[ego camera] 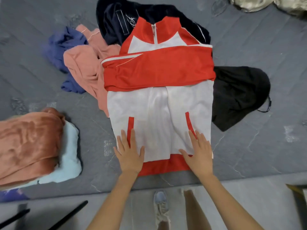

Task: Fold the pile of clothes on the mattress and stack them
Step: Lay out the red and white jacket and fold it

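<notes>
One red-and-white zip track jacket [159,100] lies front-up on the grey mattress [249,47], its two red sleeves crossed over the chest well beyond the fingertips, its red hem band directly under the heels of both palms. The left hand [128,153] and the right hand [198,155] rest flat on the lower white panel, fingers [132,136] released and spread, grasping nothing; each set of fingertips touches one of the two red pocket stripes. The step in hand looks like smoothing before the final fold. To do it well, I would press outward from the zip line toward the side seams so the puckers between the hands flatten, then pinch the hem at both corners and carry it up evenly to the collar, keeping the crossed sleeves trapped inside. Unfolded garments wait beyond the fingertips: one navy garment [116,19] under the collar, one pink one [83,63] and one blue one [58,47] off to the left, one black one [239,95] to the right, making four. Left of the left hand sits one stack, a rust-coloured piece [28,143] on a pale blue piece [69,160], so two appear folded.
</notes>
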The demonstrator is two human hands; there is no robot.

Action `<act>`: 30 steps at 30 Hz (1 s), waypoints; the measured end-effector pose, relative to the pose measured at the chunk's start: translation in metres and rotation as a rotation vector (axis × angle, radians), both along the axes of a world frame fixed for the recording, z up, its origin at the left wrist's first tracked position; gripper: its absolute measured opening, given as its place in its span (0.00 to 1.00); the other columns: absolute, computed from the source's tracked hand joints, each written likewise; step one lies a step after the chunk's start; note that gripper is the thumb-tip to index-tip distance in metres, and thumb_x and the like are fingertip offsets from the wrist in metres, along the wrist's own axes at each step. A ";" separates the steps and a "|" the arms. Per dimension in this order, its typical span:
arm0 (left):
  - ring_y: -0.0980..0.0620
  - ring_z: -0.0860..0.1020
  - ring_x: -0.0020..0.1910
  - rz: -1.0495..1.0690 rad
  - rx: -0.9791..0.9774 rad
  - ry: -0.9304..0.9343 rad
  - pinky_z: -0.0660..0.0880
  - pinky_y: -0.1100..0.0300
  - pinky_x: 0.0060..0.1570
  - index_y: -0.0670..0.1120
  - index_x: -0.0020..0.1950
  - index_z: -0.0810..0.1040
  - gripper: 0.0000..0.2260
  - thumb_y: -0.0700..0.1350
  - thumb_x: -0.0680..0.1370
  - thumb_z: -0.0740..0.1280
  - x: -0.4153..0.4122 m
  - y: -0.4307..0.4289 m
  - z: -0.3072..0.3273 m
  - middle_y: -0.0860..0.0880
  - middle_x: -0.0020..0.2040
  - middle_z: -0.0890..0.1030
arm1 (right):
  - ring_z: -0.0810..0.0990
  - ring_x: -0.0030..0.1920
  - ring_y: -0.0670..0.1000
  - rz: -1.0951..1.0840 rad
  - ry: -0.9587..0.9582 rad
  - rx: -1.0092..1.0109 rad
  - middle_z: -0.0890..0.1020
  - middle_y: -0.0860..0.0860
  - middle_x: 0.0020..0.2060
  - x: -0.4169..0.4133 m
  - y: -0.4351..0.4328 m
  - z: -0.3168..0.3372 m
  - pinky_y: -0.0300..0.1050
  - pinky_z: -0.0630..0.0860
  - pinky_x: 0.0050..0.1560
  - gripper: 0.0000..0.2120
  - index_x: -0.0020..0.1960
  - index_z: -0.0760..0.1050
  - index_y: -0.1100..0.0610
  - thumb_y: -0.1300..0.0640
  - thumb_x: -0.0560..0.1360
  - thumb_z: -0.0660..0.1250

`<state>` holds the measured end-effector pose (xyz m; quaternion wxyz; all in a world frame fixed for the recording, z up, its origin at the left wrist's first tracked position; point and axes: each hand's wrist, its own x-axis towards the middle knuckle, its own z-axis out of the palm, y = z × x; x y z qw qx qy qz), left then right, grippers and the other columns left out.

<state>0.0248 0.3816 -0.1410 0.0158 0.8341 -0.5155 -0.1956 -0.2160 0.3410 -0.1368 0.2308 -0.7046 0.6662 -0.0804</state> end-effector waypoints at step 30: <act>0.55 0.73 0.34 0.910 -0.450 0.758 0.72 0.64 0.39 0.44 0.43 0.75 0.05 0.41 0.79 0.66 0.010 -0.053 0.068 0.50 0.36 0.75 | 0.68 0.32 0.49 -0.788 -0.689 0.296 0.70 0.52 0.29 -0.008 -0.088 0.077 0.42 0.66 0.36 0.16 0.32 0.67 0.58 0.59 0.72 0.72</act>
